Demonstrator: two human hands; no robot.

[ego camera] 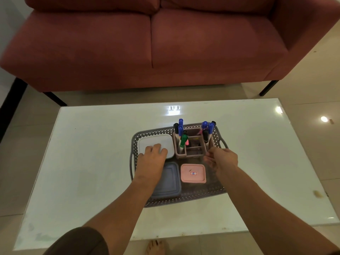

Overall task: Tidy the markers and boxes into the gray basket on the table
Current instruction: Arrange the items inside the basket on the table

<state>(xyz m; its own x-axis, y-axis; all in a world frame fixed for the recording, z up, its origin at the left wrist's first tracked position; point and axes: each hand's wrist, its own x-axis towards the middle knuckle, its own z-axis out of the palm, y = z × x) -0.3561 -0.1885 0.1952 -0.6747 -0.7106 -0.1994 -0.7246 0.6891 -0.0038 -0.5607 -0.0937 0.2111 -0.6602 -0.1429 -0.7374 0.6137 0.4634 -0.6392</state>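
The gray perforated basket [202,194] sits mid-table. Inside it lie a white box [156,141] at the back left, a blue-gray box [169,183] at the front left and a pink box [193,173] with a small label at the front middle. A pink organizer [193,147] at the back right holds several upright markers [181,132], blue, black and green. My left hand [152,159] rests palm down on the white box's near edge. My right hand [221,158] hovers by the organizer's right side, fingers loosely curled, holding nothing that I can see.
The white glossy table [92,162] stands in front of a red sofa [147,43]. A small brown stain [316,193] marks the table's right edge. My bare foot [155,247] shows on the tiled floor below the near edge.
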